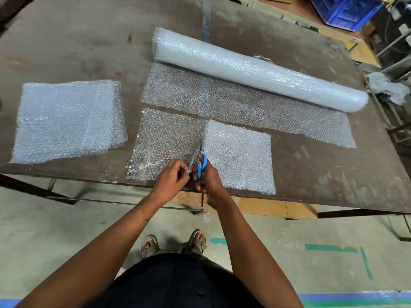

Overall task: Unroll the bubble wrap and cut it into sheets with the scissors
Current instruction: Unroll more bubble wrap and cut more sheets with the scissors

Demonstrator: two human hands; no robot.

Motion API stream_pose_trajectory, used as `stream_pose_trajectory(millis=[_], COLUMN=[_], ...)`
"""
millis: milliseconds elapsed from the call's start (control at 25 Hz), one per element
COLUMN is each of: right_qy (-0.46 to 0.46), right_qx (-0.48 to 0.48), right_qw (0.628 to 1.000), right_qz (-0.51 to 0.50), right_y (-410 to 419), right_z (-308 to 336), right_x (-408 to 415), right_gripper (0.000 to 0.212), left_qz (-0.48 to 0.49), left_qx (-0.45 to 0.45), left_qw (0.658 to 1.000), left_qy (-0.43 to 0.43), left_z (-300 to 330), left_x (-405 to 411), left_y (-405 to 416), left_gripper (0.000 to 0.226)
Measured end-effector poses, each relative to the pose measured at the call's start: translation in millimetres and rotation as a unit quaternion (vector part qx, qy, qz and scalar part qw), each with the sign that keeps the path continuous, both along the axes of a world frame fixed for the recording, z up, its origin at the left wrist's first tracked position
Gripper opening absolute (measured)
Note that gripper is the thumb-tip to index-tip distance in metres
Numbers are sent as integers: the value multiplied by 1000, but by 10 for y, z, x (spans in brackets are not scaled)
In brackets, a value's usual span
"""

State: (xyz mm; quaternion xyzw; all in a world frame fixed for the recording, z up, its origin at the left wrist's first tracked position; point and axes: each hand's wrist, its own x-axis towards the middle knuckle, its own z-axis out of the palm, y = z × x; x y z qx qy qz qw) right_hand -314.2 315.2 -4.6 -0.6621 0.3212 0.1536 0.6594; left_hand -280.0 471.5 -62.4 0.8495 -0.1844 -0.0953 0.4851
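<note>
A long bubble wrap roll lies slanted across the far table, with an unrolled strip spread in front of it. A cut piece lies at the near edge, partly split into a left part and a right part. Blue-handled scissors stand in the cut line between them, blades pointing away from me. My right hand grips the scissor handles. My left hand pinches the raised near edge of the left part beside the blades.
A stack of cut sheets lies on the left of the brown table. A blue crate and metal frames stand beyond the far right corner. My sandalled feet are on the concrete floor below the table's near edge.
</note>
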Motion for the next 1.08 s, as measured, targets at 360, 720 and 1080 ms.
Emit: stream_pose_trajectory(millis=[360, 720, 1080], right_qy=[23, 26, 35], right_qx=[-35, -6, 31], right_qw=[999, 999, 999], right_qz=[12, 32, 14], right_y=[-50, -62, -92], right_z=[-16, 126, 231], right_x=[116, 15, 150], right_gripper=[40, 62, 59], left_qz=[3, 43, 75], left_qx=[-10, -41, -75], left_qw=[1000, 998, 993], left_qy=[4, 16, 45], left_z=[2, -13, -55], left_x=[-7, -33, -25], left_y=[-11, -11, -6], left_gripper=[7, 10, 7])
